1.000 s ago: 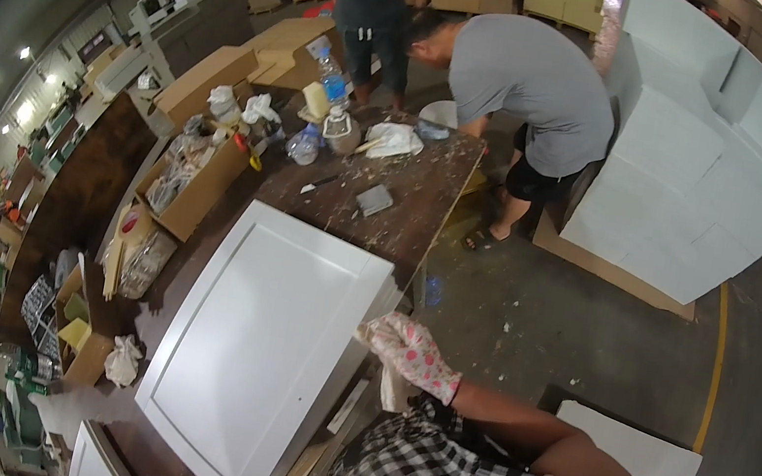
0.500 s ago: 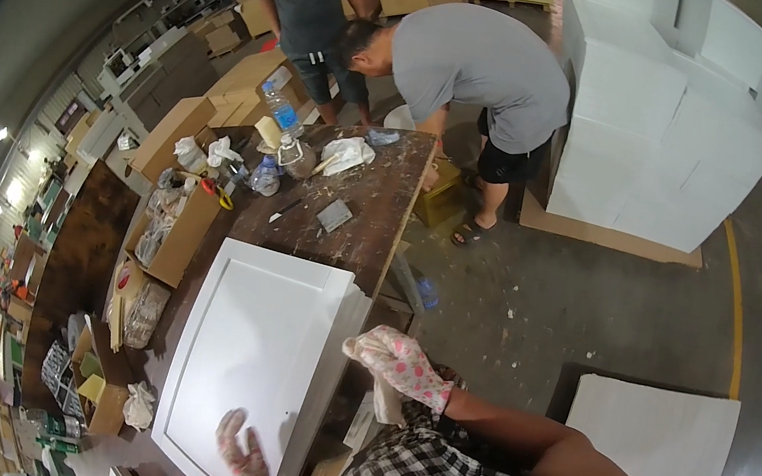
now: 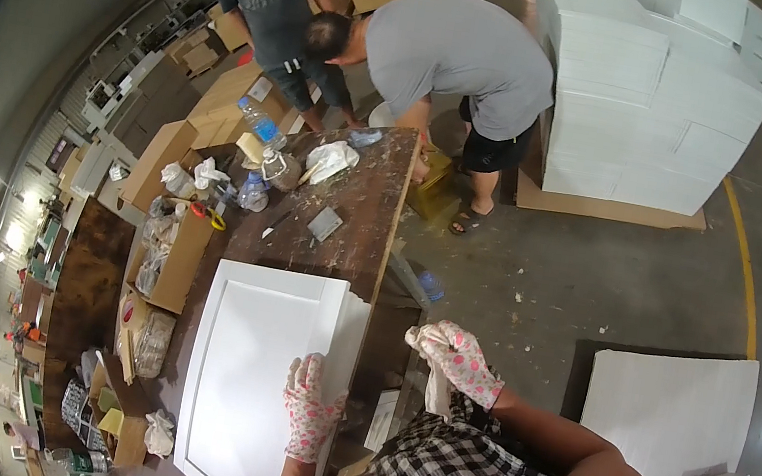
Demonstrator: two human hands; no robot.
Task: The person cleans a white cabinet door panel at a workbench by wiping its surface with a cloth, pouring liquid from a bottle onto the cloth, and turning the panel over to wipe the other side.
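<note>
A white framed cabinet door [image 3: 254,348] lies on the brown workbench, on what looks like a stack of similar panels. My left hand [image 3: 311,411], in a white glove with pink dots, lies near the door's right edge, fingers stretched and slightly apart, with nothing in it. Off the bench's right side is my right hand [image 3: 459,360], in a matching glove. Its fingers are closed on a white cloth [image 3: 438,392] that hangs down below them.
On the workbench [image 3: 337,261] are a scraper plate [image 3: 324,223], a knife [image 3: 277,224], bottles and a crumpled white cloth [image 3: 330,161]. A cardboard box [image 3: 175,250] stands left. Beyond, one person bends over a yellow container [image 3: 434,187]; another stands. White panels are stacked right [image 3: 637,129].
My left hand has moved up and right to the door's right edge. My right hand has shifted right with the cloth. The view has turned slightly.
</note>
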